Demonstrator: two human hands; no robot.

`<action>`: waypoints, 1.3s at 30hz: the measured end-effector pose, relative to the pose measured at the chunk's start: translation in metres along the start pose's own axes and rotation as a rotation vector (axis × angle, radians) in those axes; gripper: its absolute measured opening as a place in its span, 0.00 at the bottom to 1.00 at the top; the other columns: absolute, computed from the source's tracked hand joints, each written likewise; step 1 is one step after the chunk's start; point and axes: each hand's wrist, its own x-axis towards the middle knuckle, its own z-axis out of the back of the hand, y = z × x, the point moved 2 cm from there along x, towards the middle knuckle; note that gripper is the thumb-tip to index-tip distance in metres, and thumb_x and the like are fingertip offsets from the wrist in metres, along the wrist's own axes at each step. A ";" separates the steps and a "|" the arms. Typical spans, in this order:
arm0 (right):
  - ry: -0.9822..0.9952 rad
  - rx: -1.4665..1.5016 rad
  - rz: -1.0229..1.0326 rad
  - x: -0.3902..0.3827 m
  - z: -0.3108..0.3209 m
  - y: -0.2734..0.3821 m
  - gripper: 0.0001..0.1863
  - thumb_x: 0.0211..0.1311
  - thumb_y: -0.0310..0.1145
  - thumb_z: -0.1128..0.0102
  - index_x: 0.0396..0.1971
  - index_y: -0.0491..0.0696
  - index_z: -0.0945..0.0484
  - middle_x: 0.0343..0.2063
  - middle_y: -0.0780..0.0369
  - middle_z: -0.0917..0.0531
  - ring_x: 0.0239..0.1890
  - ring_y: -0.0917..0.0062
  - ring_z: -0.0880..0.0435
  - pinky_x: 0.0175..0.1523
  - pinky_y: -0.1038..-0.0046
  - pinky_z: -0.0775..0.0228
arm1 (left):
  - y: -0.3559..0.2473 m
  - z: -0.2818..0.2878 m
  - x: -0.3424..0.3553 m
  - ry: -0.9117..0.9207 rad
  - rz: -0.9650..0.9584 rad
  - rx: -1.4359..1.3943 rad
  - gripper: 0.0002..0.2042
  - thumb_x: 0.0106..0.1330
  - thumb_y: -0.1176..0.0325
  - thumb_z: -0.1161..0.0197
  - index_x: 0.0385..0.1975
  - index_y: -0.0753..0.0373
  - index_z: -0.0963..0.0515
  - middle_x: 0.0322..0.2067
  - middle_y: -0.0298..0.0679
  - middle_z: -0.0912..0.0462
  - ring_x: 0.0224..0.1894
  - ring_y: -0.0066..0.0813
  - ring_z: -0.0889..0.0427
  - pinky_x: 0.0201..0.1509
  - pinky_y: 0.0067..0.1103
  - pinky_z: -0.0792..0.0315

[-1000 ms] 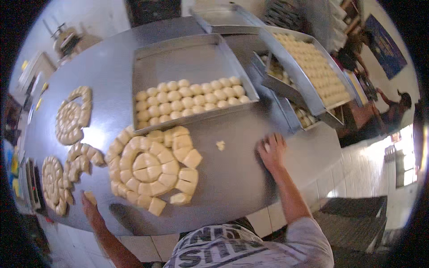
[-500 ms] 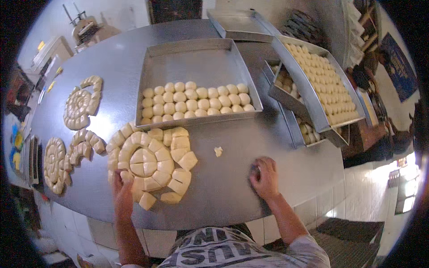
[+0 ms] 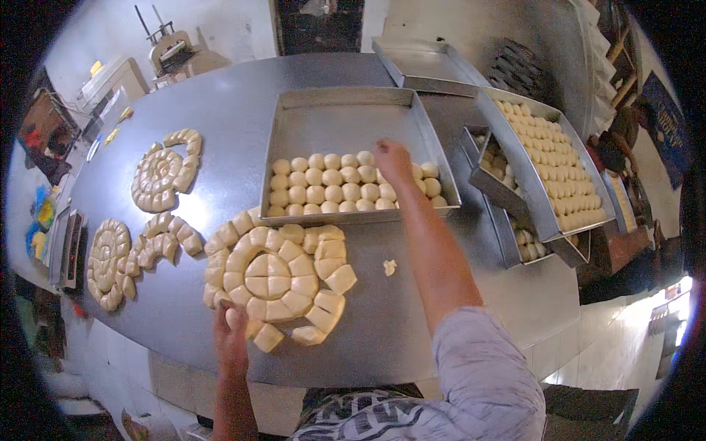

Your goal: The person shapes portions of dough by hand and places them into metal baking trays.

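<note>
My left hand is closed around a small piece of dough, at the near left edge of a large coil of cut dough. My right hand reaches over a deep metal tray. Its curled fingers are against a round dough ball at the end of the partial back row; the fingertips are partly hidden. Rows of smooth dough balls fill the near part of this tray. Loose cut pieces lie on the coil's near side.
Smaller cut dough coils lie on the left of the metal table. A dough scrap sits below my right forearm. Filled trays are stacked at right, with another tray behind. A person is at far right.
My right hand has moved from the tabletop up and left to the tray, where a ball now extends the back row. My left hand stays by the coil with its dough piece. The view has shifted.
</note>
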 end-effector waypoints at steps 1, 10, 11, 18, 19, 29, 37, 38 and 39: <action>-0.163 0.348 -0.053 -0.014 0.000 0.016 0.10 0.59 0.33 0.47 0.35 0.42 0.24 0.28 0.58 0.20 0.31 0.76 0.21 0.39 0.73 0.30 | 0.016 0.014 0.003 -0.033 0.001 -0.087 0.07 0.64 0.71 0.47 0.39 0.62 0.32 0.38 0.35 0.30 0.43 0.27 0.31 0.51 0.24 0.36; 0.493 0.731 -0.028 -0.267 0.003 0.140 0.19 0.62 0.32 0.50 0.53 0.44 0.33 0.45 0.58 0.24 0.47 0.73 0.26 0.52 0.72 0.33 | -0.030 -0.017 -0.005 0.760 0.285 -0.303 0.17 0.63 0.67 0.47 0.51 0.64 0.30 0.45 0.42 0.24 0.48 0.30 0.26 0.53 0.24 0.34; 0.307 0.929 -0.217 -0.289 0.004 0.116 0.18 0.62 0.30 0.53 0.51 0.43 0.31 0.41 0.60 0.22 0.40 0.75 0.23 0.47 0.73 0.30 | -0.025 -0.006 0.009 0.711 0.095 -0.107 0.14 0.62 0.68 0.46 0.47 0.64 0.28 0.43 0.41 0.23 0.47 0.28 0.26 0.53 0.24 0.34; -0.089 -0.490 -0.061 -0.320 0.012 -0.021 0.22 0.60 0.36 0.52 0.53 0.43 0.33 0.55 0.54 0.32 0.60 0.56 0.42 0.66 0.57 0.60 | 0.030 0.091 0.149 -0.320 -0.637 0.667 0.14 0.55 0.75 0.43 0.43 0.57 0.23 0.39 0.44 0.23 0.46 0.47 0.29 0.50 0.32 0.33; -0.176 -0.343 -0.221 -0.296 0.009 -0.017 0.23 0.60 0.37 0.52 0.53 0.42 0.33 0.55 0.53 0.33 0.60 0.56 0.42 0.65 0.56 0.59 | 0.033 0.092 0.159 -0.305 -0.641 0.666 0.14 0.55 0.75 0.43 0.43 0.57 0.23 0.39 0.44 0.23 0.46 0.47 0.29 0.50 0.32 0.33; -0.354 -0.218 -0.289 -0.308 0.024 -0.056 0.11 0.49 0.34 0.40 0.28 0.43 0.29 0.35 0.53 0.27 0.41 0.57 0.29 0.44 0.58 0.39 | 0.055 0.108 0.115 -0.209 -0.156 0.142 0.13 0.65 0.62 0.49 0.40 0.66 0.29 0.32 0.43 0.25 0.38 0.37 0.27 0.44 0.29 0.32; -0.301 -0.038 0.047 -0.299 0.014 -0.053 0.11 0.46 0.33 0.40 0.26 0.42 0.30 0.28 0.53 0.26 0.35 0.56 0.30 0.44 0.58 0.39 | 0.005 0.055 0.056 0.001 0.020 -0.258 0.08 0.58 0.72 0.41 0.32 0.60 0.34 0.26 0.29 0.30 0.31 0.22 0.31 0.38 0.18 0.34; -0.218 -0.104 0.071 -0.308 0.021 -0.064 0.11 0.47 0.32 0.41 0.26 0.42 0.30 0.29 0.52 0.26 0.36 0.56 0.30 0.44 0.58 0.39 | 0.007 0.047 0.054 -0.003 0.022 -0.257 0.08 0.58 0.72 0.41 0.32 0.60 0.34 0.26 0.29 0.30 0.31 0.22 0.31 0.38 0.18 0.34; -0.350 -0.147 -0.088 -0.292 0.031 -0.065 0.10 0.48 0.30 0.41 0.26 0.42 0.30 0.29 0.52 0.27 0.36 0.56 0.30 0.44 0.58 0.39 | 0.010 0.032 0.052 -0.022 -0.047 -0.101 0.09 0.58 0.72 0.40 0.33 0.60 0.34 0.27 0.30 0.30 0.31 0.22 0.32 0.37 0.18 0.35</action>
